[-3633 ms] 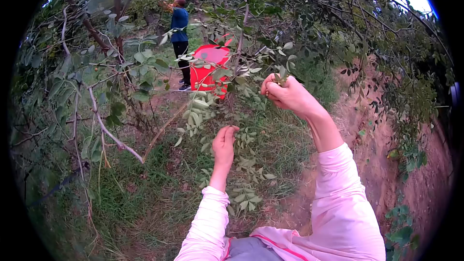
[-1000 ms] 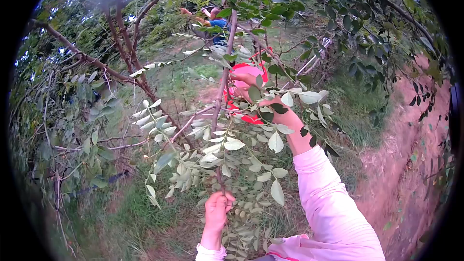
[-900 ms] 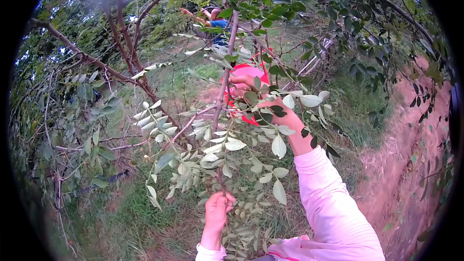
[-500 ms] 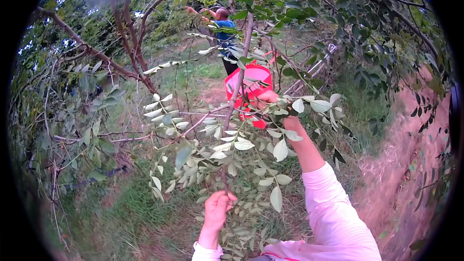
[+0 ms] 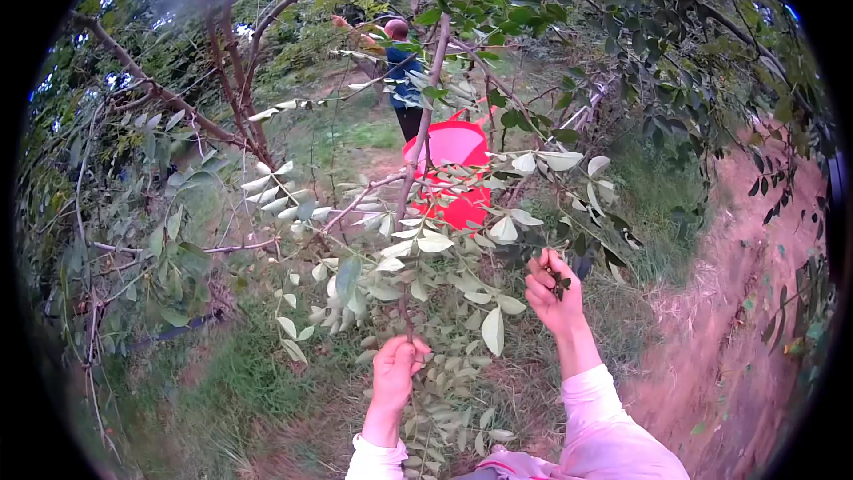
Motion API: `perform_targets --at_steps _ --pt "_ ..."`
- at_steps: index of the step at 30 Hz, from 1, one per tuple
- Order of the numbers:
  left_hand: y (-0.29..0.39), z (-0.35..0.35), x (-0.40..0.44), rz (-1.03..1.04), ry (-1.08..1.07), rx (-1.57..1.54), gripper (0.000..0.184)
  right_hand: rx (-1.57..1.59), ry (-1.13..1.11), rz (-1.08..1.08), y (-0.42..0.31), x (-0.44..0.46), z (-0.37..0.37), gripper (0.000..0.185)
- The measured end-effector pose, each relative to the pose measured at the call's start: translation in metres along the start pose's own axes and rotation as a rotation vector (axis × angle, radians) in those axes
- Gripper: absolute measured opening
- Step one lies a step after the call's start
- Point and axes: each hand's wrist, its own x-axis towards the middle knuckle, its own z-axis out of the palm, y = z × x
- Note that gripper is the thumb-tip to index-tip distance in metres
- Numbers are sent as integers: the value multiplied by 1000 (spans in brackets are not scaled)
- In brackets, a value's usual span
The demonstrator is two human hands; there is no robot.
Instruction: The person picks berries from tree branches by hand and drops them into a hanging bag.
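Observation:
My left hand (image 5: 394,372) is closed around the lower end of a thin branch (image 5: 425,138) that rises through the middle of the view. My right hand (image 5: 555,295) is raised to the right of it, fingers curled around a small dark green cluster (image 5: 560,283), too small to tell exactly. Pale green leaves (image 5: 435,242) spread along the branch between and above both hands. Behind the branch hangs a bright red bucket (image 5: 462,204), partly covered by leaves; its contents cannot be made out.
A person in a blue top (image 5: 402,80) stands beyond the bucket, arms raised toward foliage. Thicker bare limbs (image 5: 169,102) cross at the left, and dark leafy twigs (image 5: 671,98) hang at the right. Grass (image 5: 240,391) and a reddish dirt strip (image 5: 711,302) lie below.
My right hand has moved away from the bucket, down and to the right, and a dark green cluster now shows in its fingers. My left hand keeps its hold on the branch.

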Motion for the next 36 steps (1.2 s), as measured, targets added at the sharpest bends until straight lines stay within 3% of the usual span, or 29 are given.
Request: perform_targets --at_steps 5,12,18,19,22,27,28,30,31,32,36 --pt "-2 6 5 23 -20 10 23 84 166 23 13 -59 -17 32" --pt "13 2 -10 -19 -92 -62 22 14 199 -101 6 -69 -15 32" --pt "56 -26 -29 -22 -43 -87 33 -40 331 -260 -19 37 33 29" --pt "64 -24 -30 15 -13 -30 34 -70 113 -247 -25 56 33 27" --pt "61 -40 -37 -112 26 -11 34 -6 213 -272 -25 98 63 24" --pt "39 -38 -51 -131 72 -7 33 123 -118 -335 14 209 -5 13" --pt "31 -48 -55 -248 73 19 32 173 -247 -268 18 240 -22 10" --pt "19 -66 -65 -488 86 65 59 -114 -92 -229 11 255 18 17" --pt "30 -44 -59 -294 130 71 30 -260 -1 -218 5 247 57 23" --pt "48 -17 -49 -104 171 79 33 -291 -1 -214 3 246 79 23" --pt "53 -9 -41 -14 105 83 31 -214 -212 -185 4 247 118 23"
